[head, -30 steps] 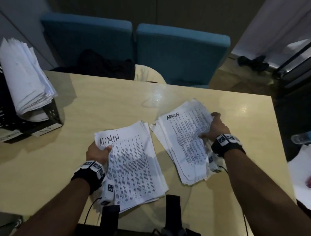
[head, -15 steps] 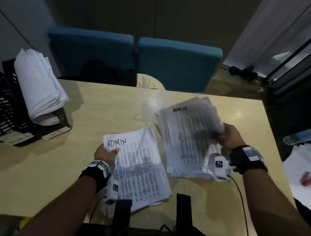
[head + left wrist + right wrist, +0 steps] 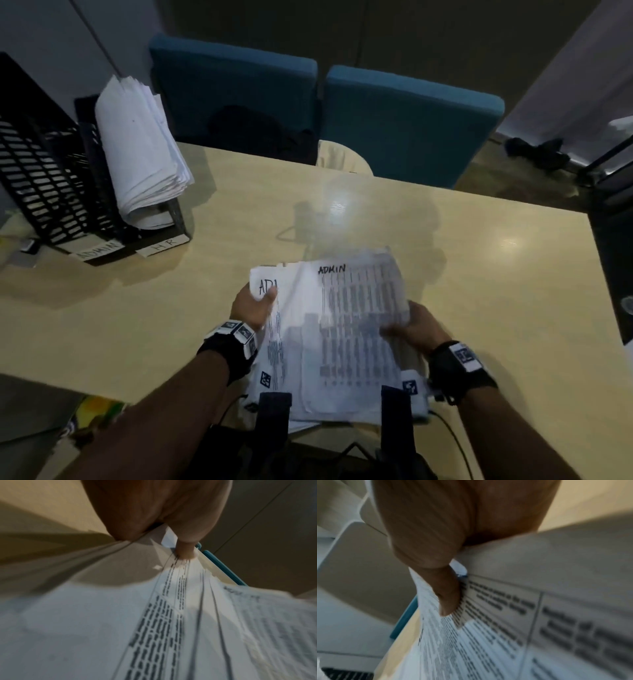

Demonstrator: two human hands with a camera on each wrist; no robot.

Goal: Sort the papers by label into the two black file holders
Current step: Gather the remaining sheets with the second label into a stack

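Two stacks of printed papers marked ADMIN overlap at the table's near edge. My left hand (image 3: 255, 305) grips the lower stack (image 3: 270, 342) at its top left corner, thumb on top (image 3: 186, 551). My right hand (image 3: 407, 329) holds the upper stack (image 3: 356, 325) by its right edge, thumb pressed on the print (image 3: 448, 601), and this stack lies partly over the lower one. Two black mesh file holders stand at the far left: the one labelled ADMIN (image 3: 41, 192) shows no papers, the one labelled HR (image 3: 171, 219) holds a thick curled bundle of papers (image 3: 140, 150).
The tan table (image 3: 479, 274) stretches to the right. Two blue chairs (image 3: 407, 120) stand behind its far edge. A dark harness part (image 3: 274, 411) sits below the papers. A dark shelf frame (image 3: 609, 154) stands at the far right.
My right hand has carried its ADMIN stack leftward and laid it over the stack under my left hand. The view has swung left, bringing the file holders further in.
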